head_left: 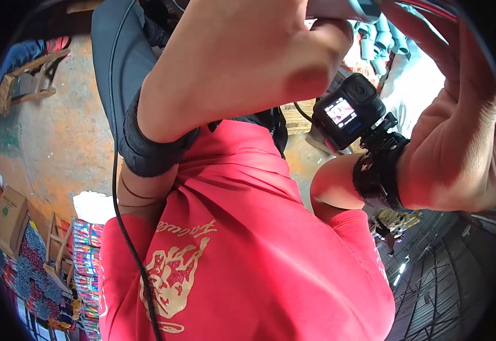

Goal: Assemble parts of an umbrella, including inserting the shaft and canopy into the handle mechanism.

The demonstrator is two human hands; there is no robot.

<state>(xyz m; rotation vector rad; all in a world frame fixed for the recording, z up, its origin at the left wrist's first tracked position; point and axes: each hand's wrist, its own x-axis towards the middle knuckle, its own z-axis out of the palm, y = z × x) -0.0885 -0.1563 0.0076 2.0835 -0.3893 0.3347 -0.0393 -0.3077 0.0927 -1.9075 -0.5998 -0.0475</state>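
My left hand (310, 62) is at the top centre, its fingers curled and its thumb against a smooth grey plastic cylinder (342, 8). Only the end of that cylinder shows, cut off by the upper edge, so I cannot tell its exact kind. At the upper right is my right hand (455, 108), its fingers stretched upward and apart, close to the cylinder's end; nothing shows in its grasp. Beyond the hands lies a pile of grey pipe fittings (381, 40) next to a white sheet or sack (413, 74).
A small camera (350, 111) is strapped to my right wrist, and a black cable (117, 187) runs down the left. Wooden stools (26, 85), a cardboard box (9, 219) and stacks of colourful packages (86, 244) stand on the floor at left.
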